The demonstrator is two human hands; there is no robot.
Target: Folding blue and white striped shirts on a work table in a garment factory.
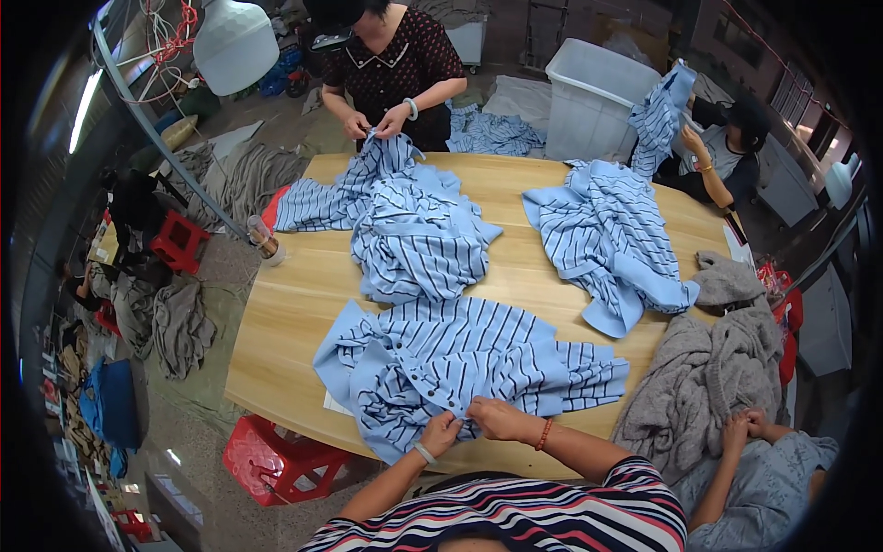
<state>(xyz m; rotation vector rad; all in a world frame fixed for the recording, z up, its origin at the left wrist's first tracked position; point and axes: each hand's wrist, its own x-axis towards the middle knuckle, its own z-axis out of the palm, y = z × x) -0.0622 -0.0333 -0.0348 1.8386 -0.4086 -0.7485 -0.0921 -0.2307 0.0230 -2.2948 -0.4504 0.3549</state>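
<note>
In front of me on the table lies a light blue knitted cardigan (469, 350) with dark stripes and dark buttons along its front band. My left hand (441, 433) pinches the near edge of that band, its fingers closed on the cloth. Close beside it, my right hand (499, 419) is also closed on the band's edge, fingertips almost meeting those of the left. What lies exactly between the fingertips is too small to make out. One sleeve spreads to the right, and the collar side lies bunched at the left.
More blue striped garments lie heaped on the wooden table (290, 304), where a person (395, 83) across handles one. Another person (727, 156) lifts a striped garment at the far right. Grey knitwear (708, 386) covers the right corner near a neighbour's hands. A red stool (276, 460) stands at left.
</note>
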